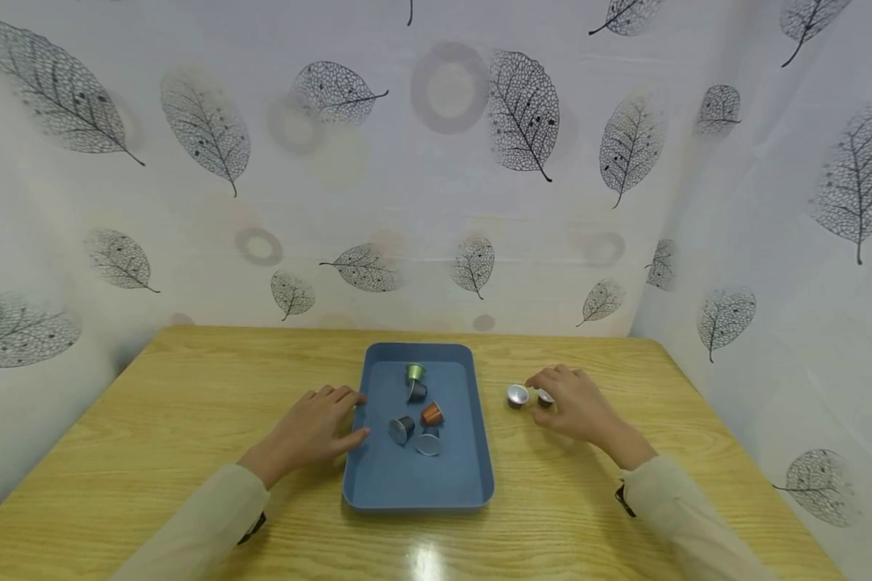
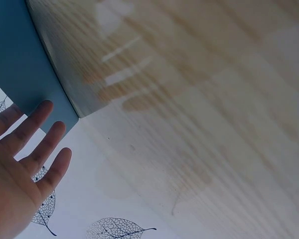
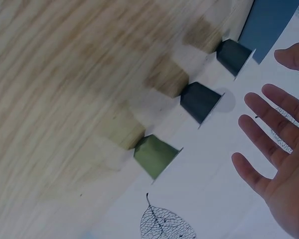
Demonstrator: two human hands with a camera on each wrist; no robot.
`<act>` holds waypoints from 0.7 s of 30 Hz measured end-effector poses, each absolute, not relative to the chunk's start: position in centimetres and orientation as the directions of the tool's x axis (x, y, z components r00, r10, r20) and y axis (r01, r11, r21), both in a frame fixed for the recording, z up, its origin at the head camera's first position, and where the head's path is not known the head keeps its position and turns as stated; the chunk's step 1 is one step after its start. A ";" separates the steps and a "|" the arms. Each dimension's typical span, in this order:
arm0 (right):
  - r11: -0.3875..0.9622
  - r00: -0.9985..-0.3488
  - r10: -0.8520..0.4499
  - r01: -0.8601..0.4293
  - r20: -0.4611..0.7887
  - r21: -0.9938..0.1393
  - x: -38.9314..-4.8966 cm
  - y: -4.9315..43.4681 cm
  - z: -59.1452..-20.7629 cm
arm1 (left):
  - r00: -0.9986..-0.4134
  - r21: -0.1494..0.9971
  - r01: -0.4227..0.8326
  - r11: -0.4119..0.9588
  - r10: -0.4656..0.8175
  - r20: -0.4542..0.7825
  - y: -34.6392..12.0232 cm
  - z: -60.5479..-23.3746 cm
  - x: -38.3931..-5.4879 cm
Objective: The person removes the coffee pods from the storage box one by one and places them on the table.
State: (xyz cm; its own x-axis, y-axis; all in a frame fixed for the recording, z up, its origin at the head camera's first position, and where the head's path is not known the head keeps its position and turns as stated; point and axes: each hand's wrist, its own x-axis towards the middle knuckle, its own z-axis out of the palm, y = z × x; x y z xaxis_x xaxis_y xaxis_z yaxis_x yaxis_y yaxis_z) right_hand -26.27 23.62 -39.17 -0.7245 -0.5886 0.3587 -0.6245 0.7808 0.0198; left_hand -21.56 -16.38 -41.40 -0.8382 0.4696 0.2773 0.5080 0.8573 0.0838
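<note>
My left hand (image 1: 316,428) rests at the left rim of a blue tray (image 1: 421,488), fingers spread and fingertips at its wall. In the left wrist view, the fingers (image 2: 46,142) are loosely extended beside the tray wall. Several coffee capsules lie in the tray, among them a green capsule (image 1: 415,372) and a copper capsule (image 1: 432,415). My right hand (image 1: 577,407) hovers over the table right of the tray, holding nothing. By it stand a dark capsule (image 3: 201,102), another dark capsule (image 3: 234,56) and a green capsule (image 3: 156,156), foil lids up; the hand partly hides them in the head view.
The wooden table (image 1: 225,387) reaches back to a white curtain (image 1: 378,186) printed with leaves, which also hangs along both sides. More capsules in the tray, such as a grey capsule (image 1: 401,430), lie tipped over.
</note>
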 end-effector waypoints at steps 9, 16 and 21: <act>0.714 -0.657 -0.656 -0.699 0.371 0.026 -25.6 22.0 -38.9 | -0.841 0.084 0.505 0.859 0.469 0.269 -16.4 -41.5 -21.6; 0.668 -0.595 -0.693 -0.743 0.407 0.049 -25.3 20.6 -38.6 | -0.840 0.080 0.505 0.860 0.467 0.277 -16.4 -41.4 -21.6; 0.638 -0.563 -0.716 -0.767 0.412 0.062 -24.9 19.5 -38.2 | -0.839 0.078 0.505 0.859 0.469 0.275 -16.4 -41.4 -21.6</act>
State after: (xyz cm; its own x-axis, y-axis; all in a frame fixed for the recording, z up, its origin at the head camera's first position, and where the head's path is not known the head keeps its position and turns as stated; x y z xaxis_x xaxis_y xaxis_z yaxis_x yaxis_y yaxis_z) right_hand -24.91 19.48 -38.20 -0.5627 -0.7165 0.4124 -0.7672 0.6384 0.0622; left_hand -21.63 -16.40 -41.39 -0.8394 0.4686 0.2752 0.5054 0.8593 0.0784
